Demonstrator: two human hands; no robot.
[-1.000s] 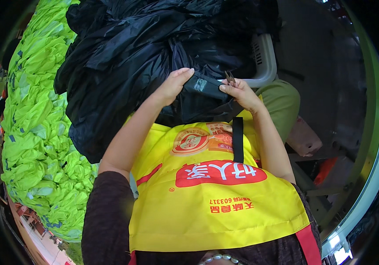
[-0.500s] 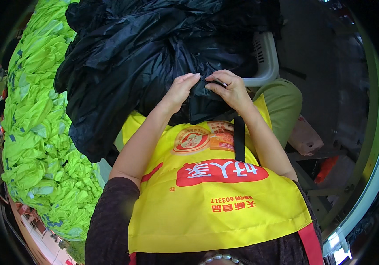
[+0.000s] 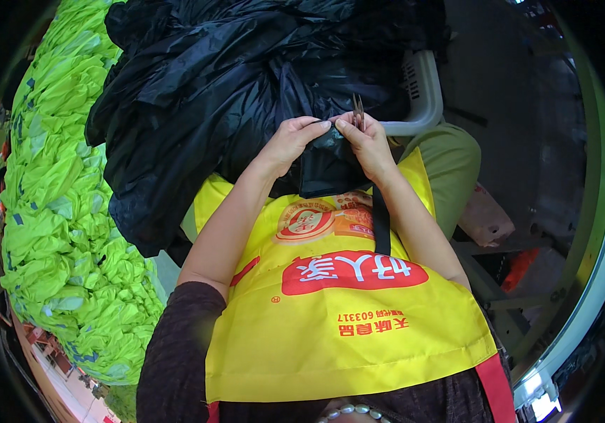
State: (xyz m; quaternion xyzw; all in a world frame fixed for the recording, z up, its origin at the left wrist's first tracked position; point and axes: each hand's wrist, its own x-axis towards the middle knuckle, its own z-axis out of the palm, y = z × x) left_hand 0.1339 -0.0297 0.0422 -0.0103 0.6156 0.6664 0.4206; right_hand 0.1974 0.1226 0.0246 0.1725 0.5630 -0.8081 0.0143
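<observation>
Thin, shiny black fabric [image 3: 196,92] lies heaped in front of me, and part of it hangs over my lap. My left hand [image 3: 289,146] is closed, its thumb and fingers pinching an edge of that fabric. Close beside it, my right hand [image 3: 368,146] has a small pair of metal thread snips [image 3: 358,107] tucked among its fingers, with the blades pointing away from me. The right thumb and forefinger also press at the same fabric edge, the fingertips of both hands nearly meeting. Whether a thread is between them is too small to tell.
On the left rises a long pile of bright yellow-green garments [image 3: 63,233]. A white plastic basket [image 3: 426,92] stands under the black heap at the right. A yellow apron [image 3: 344,359] covers my front. Metal bars and a brown package [image 3: 485,218] are at the right.
The snips have swung upright in my right hand, their blades now pointing away from me. My right thumb and forefinger have come in to the fabric edge, closer to my left fingertips.
</observation>
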